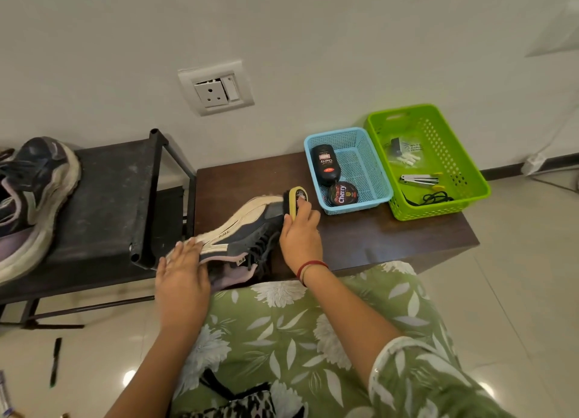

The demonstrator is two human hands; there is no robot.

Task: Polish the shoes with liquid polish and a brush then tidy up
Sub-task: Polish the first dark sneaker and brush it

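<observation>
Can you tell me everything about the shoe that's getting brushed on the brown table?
The shoe is a sneaker with a dark grey upper, a thick cream sole, black laces and pale purple lining. It looks like fabric on a rubbery sole. It lies tipped on its side on the table, sole turned away from the person. The left hand rests flat on its near end, and the right hand grips a yellow-backed brush whose black bristles press on its far end.

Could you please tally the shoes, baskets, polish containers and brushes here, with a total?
Shoes: 2 (shoe on table, shoe on rack)
Baskets: 2 (blue basket, green basket)
Polish containers: 2 (liquid polish bottle, Cherry polish tin)
Brushes: 1 (shoe brush)
Total: 7
</observation>
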